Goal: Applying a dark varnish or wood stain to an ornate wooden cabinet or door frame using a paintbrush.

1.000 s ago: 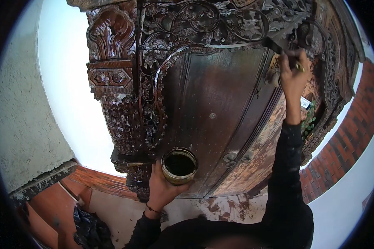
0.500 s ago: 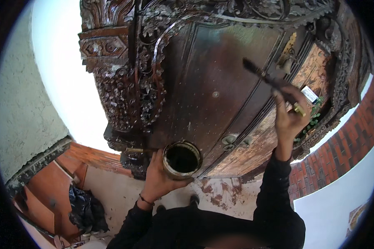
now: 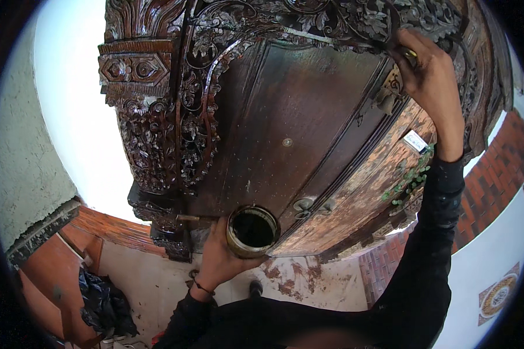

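Observation:
My left hand point(image 3: 218, 259) is wrapped round a can point(image 3: 243, 251) of dark liquid point(image 3: 255, 228), held upright low in front of the door. A thin stick with a tan end point(image 3: 187, 217) juts out to the left beside those fingers; I cannot tell whether they hold it. High on the right, my right hand point(image 3: 433, 72) grips a paintbrush point(image 3: 411, 53) at the carved dark wood frame point(image 3: 326, 39). The fingers and the carving's dark colour hide most of the brush, so bristle contact is unclear. Below lies the dark brown door panel point(image 3: 297, 110).
Metal door fittings point(image 3: 385, 100) sit under my right hand, with round knobs point(image 3: 314, 206) lower down. A small white box point(image 3: 414, 141) and green leaves point(image 3: 410, 180) are near the right forearm. A black plastic bag point(image 3: 105, 302) lies on the floor at left.
My right hand has moved up and away with the paintbrush, from over the door panel to the carved frame. The left hand still holds the can; the view has shifted slightly.

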The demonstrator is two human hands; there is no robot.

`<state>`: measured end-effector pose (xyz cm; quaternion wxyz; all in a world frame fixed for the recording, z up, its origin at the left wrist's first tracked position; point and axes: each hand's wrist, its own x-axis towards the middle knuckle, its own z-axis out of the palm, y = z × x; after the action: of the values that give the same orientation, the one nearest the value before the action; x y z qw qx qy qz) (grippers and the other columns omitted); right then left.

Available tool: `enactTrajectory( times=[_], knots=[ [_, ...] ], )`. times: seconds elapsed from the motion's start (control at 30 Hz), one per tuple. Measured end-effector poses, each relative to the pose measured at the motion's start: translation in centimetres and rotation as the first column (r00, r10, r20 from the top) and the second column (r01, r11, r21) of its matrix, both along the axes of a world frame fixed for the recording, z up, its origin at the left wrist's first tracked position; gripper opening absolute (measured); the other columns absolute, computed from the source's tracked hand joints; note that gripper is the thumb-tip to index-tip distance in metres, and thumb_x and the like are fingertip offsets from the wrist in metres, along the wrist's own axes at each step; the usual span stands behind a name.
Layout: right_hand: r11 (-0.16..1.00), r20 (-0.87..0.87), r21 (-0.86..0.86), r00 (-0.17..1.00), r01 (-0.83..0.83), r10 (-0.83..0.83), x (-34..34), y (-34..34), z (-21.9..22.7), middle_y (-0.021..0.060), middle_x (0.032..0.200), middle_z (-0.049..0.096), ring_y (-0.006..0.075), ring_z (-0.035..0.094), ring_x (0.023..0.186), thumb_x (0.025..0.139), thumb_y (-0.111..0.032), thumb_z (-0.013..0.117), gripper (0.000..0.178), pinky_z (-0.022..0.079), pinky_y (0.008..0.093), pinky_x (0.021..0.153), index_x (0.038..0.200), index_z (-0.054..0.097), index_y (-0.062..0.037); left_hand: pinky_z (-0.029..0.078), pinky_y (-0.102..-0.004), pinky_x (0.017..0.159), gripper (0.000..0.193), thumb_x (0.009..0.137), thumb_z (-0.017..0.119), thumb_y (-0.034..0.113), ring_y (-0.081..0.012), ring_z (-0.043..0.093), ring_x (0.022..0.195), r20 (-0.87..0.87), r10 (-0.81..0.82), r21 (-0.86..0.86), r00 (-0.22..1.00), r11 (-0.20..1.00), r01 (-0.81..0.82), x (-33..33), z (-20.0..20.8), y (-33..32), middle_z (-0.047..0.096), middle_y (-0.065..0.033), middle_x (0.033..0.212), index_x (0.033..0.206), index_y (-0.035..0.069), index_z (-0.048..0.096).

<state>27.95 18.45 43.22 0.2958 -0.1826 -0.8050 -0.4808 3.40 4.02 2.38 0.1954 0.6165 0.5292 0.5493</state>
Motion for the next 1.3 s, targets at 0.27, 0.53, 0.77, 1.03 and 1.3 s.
enactTrajectory(
  times=[0.27,0.53,0.77,1.03,1.3],
  knots=[
    [0.963,0.199,-0.082,0.942,-0.258,0.27,-0.9,2.4,2.7,0.0162,0.114,0.077,0.0402,0.075,0.099,0.088,0.006,0.077,0.039,0.059,0.051,0.085,0.125,0.07,-0.0039,0.059,-0.05,0.097,0.099,0.063,0.104,0.043,-0.0428,0.067,0.118,-0.02,-0.035,0.051,0.999,0.998,0.036,0.5,4.0,3.6,0.064,-0.0233,0.128,0.139,0.001,0.056],
    [0.941,0.116,-0.192,0.946,-0.278,0.304,0.2,1.2,2.4,0.0122,0.113,0.079,0.037,0.077,0.096,0.094,0.0,0.078,0.022,0.061,0.0463,0.086,0.115,0.074,-0.0039,0.059,-0.0492,0.1,0.098,0.064,0.103,0.04,-0.0433,0.067,0.121,-0.027,-0.066,0.152,0.997,0.986,0.069,1.2,6.3,5.1,0.064,-0.0236,0.129,0.14,0.0,0.056],
    [0.981,0.011,0.01,0.98,0.196,-0.196,2.9,0.2,2.4,0.0137,0.114,0.078,0.0366,0.077,0.097,0.093,0.008,0.071,0.023,0.063,0.0448,0.086,0.113,0.073,-0.0031,0.055,-0.0483,0.106,0.098,0.062,0.103,0.036,-0.0397,0.066,0.123,0.023,-0.1,0.158,0.995,0.983,0.095,1.8,7.2,5.3,0.066,-0.021,0.131,0.141,0.0,0.059],
    [0.996,-0.038,-0.074,0.998,0.046,-0.049,6.6,1.9,3.9,0.0161,0.119,0.078,0.0384,0.078,0.105,0.091,0.01,0.071,0.028,0.063,0.0406,0.089,0.117,0.071,-0.0003,0.058,-0.0512,0.101,0.098,0.065,0.102,0.04,-0.044,0.067,0.121,-0.032,-0.111,0.175,0.993,0.978,0.115,2.0,6.2,5.3,0.063,-0.0232,0.131,0.141,-0.001,0.055],
    [0.993,0.066,-0.119,0.997,-0.02,0.028,6.2,3.5,0.7,0.0189,0.124,0.076,0.0382,0.077,0.113,0.084,0.016,0.071,0.042,0.064,0.0421,0.095,0.121,0.076,-0.0037,0.057,-0.0527,0.104,0.097,0.065,0.102,0.041,-0.0451,0.066,0.122,-0.016,-0.115,0.155,0.993,0.981,0.116,2.2,5.7,5.4,0.064,-0.0234,0.132,0.138,-0.001,0.055]
  ],
)
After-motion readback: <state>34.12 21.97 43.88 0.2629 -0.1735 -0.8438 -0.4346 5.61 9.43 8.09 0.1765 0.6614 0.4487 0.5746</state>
